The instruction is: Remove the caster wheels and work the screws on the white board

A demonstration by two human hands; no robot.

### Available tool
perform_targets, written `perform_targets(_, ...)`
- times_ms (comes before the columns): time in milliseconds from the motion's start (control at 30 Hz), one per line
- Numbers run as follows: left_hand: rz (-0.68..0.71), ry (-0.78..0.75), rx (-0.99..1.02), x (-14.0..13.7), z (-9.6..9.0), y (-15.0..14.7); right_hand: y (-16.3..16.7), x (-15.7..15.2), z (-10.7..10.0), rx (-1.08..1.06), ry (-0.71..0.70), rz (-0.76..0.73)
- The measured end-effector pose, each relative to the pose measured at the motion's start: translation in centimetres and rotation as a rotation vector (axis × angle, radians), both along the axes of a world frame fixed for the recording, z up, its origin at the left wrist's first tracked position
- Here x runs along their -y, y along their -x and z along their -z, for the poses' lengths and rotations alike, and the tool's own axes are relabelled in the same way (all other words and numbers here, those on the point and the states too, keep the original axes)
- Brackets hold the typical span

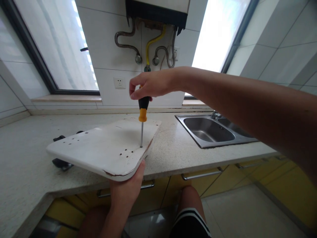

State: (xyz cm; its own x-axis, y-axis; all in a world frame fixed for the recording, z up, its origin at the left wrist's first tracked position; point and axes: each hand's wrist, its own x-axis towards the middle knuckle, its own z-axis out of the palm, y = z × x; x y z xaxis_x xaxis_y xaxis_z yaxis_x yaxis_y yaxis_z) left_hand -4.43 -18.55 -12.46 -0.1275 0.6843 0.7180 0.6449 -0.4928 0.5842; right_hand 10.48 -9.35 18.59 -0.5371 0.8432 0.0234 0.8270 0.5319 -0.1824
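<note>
While the right hand point(148, 86) is clenching around the top of a screwdriver point(143, 114), the left hand point(128, 185) is gripping the near rounded corner of a white board point(99, 148) from below, thumb pressing against its edge. The board is lying on the stone countertop point(185, 155), its near corner jutting past the counter's front edge; dark wheels point(60, 163) are showing under its far left side. The screwdriver is standing nearly upright, long axis vertical, black and yellow handle at the top and metal shaft pointing straight down, its tip sitting on the board just beyond a small cluster of holes point(126, 152). Whether a screw sits under the tip is too small to tell. Judging by the pose, a screw is being driven or loosened at that corner. Any further turning is calling for steady downward pressure, the shaft kept square to the surface, and the left hand bracing the board against twisting. A steel sink point(210, 130) is sitting well apart to the right.
</note>
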Motion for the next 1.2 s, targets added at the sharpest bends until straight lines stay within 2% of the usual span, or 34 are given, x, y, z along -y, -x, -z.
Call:
perform_targets(67,0.002,0.012,-0.003,-0.1,0.0,0.2,-0.3,0.1,-0.1,-0.098,0.139,-0.083)
perform_targets(100,0.014,0.019,-0.022,-0.1,-0.1,0.4,-0.4,0.1,-0.1,-0.091,0.164,-0.068)
perform_targets(133,0.027,0.024,-0.048,-0.1,-0.2,0.6,-0.4,0.0,0.0,-0.043,0.138,-0.013)
perform_targets(200,0.045,0.019,-0.112,0.0,-0.5,1.0,-0.3,-0.2,0.2,0.097,-0.002,0.114)
perform_targets(267,0.038,-0.011,-0.188,0.0,-0.7,1.4,-0.3,-0.2,0.4,0.138,-0.083,0.127)
perform_targets(300,0.024,-0.03,-0.231,0.0,-0.8,1.6,-0.4,-0.1,0.4,0.094,-0.06,0.085)
perform_targets(400,0.009,-0.064,-0.354,-0.2,-0.4,2.2,-0.5,0.4,0.2,-0.123,0.155,-0.055)
perform_targets(467,0.018,-0.059,-0.386,-0.5,0.0,2.6,-0.4,0.5,0.1,-0.169,0.201,-0.054)
perform_targets(567,0.042,-0.045,-0.371,-1.0,0.9,3.3,0.1,0.6,0.2,0.015,0.001,0.072)
perform_targets(633,0.06,-0.043,-0.36,-1.2,1.3,3.6,0.2,0.6,0.2,0.09,-0.093,0.09)
perform_targets(667,0.065,-0.044,-0.359,-1.2,1.4,3.7,0.1,0.7,0.2,0.059,-0.074,0.041)
perform_targets(767,0.038,-0.056,-0.359,-1.1,1.5,3.5,0.0,1.0,0.0,-0.154,0.134,-0.157)
perform_targets(833,0.016,-0.061,-0.355,-0.9,1.5,3.3,0.1,1.0,0.0,-0.18,0.191,-0.165)
perform_targets(933,0.03,-0.041,-0.314,-0.8,1.6,3.3,0.7,0.8,0.3,-0.011,-0.01,0.008)
perform_targets(1000,0.046,-0.025,-0.274,-0.8,1.8,3.6,0.9,0.8,0.4,0.046,-0.103,0.039)
perform_targets(1033,0.052,-0.021,-0.263,-0.8,1.9,3.8,0.9,0.8,0.3,0.019,-0.076,0.002)
perform_targets(1133,0.063,-0.021,-0.272,-0.8,1.9,4.2,0.6,1.0,-0.1,-0.122,0.136,-0.158)
perform_targets(1200,0.057,-0.026,-0.281,-0.8,1.7,4.2,0.6,0.9,-0.1,-0.092,0.154,-0.119)
